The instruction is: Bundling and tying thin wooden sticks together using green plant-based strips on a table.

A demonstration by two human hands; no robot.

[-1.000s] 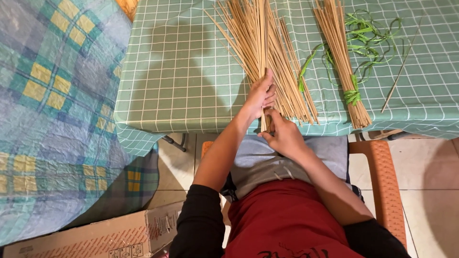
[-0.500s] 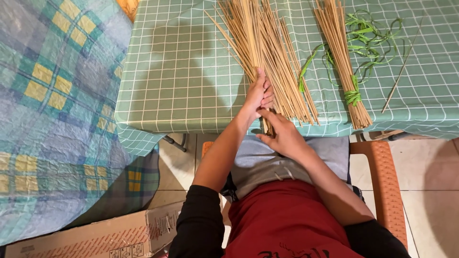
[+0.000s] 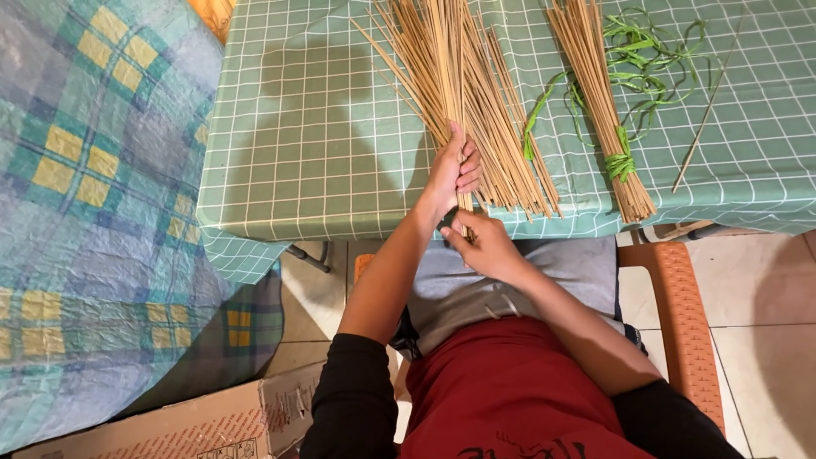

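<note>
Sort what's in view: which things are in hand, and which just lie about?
In hand: loose bundle of thin sticks, gripped by left hand; right hand at its lower ends.
Lying about: tied stick bundle, green ribbon, single stick, cardboard box.

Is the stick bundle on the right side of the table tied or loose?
Tied. A green strip wraps the right bundle near its lower end, pinching the sticks together; they fan slightly above.
</note>
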